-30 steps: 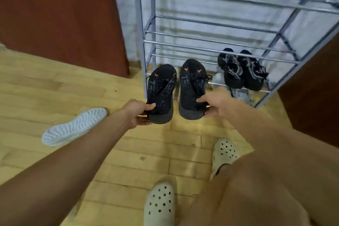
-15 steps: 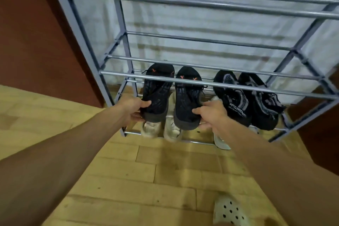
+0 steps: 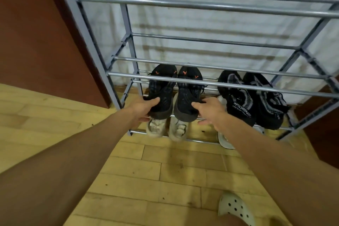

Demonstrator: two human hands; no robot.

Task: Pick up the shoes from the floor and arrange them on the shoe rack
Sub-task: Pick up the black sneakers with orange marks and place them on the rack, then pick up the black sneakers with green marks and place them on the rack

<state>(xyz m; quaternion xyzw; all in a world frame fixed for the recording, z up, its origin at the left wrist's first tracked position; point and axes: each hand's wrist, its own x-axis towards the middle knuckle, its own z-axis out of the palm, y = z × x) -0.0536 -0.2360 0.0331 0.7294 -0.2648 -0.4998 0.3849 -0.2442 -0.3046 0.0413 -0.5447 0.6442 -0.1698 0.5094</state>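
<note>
Black shoes with orange marks lie soles up on the shoe rack (image 3: pixel 211 83)'s lower shelf, toward its left end: left hand (image 3: pixel 142 109) grips the left shoe (image 3: pixel 162 91)'s heel, right hand (image 3: pixel 211 111) holds the right shoe (image 3: pixel 187 97)'s heel. Beige sneakers (image 3: pixel 166 128) sit below; black patterned sneakers (image 3: pixel 251 97) rest rightward.

I see a pale wooden plank floor (image 3: pixel 165 167), a dark reddish-brown panel (image 3: pixel 36 42) on the left, a white cloth backdrop (image 3: pixel 201 42), and a perforated white clog (image 3: pixel 236 209) at the bottom right.
</note>
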